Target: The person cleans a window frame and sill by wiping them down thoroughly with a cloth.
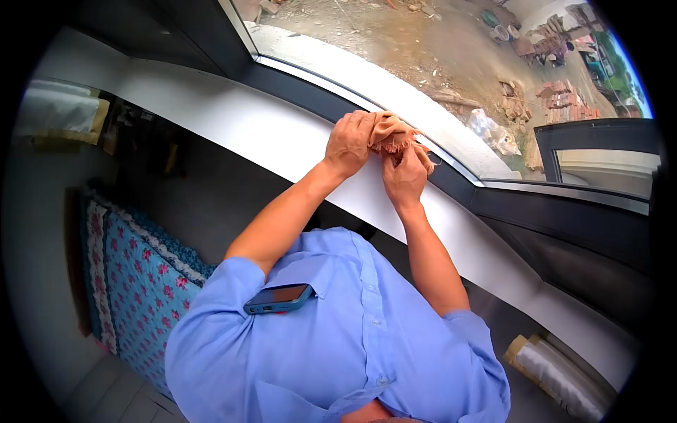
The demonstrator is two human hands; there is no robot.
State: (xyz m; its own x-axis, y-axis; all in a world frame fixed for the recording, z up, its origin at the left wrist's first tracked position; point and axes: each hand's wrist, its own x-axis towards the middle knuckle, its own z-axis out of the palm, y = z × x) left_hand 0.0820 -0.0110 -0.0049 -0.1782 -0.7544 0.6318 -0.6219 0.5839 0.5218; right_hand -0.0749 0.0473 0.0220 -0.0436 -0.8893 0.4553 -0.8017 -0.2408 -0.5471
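An orange-peach cloth (390, 128) with frayed edges is bunched up over the dark window frame (451, 180), above the white sill (278, 144). My left hand (349, 143) grips its left side, the fingers curled into the folds. Lower and to the right, my right hand (405, 176) pinches the frayed part with thumb and fingers. Both hands are closed on the same cloth, and some fingertips are hidden in it. Whether the cloth presses on the frame or is just above it, I cannot tell.
Beyond the window lie dirt ground, stacked bricks (564, 102) and a plastic bag (493, 130). An open window sash (599, 130) stands at right. A phone (278, 299) sticks out of the shirt pocket. A flowered blue bed cover (144, 282) is at left, and rolled curtains (560, 374) at lower right.
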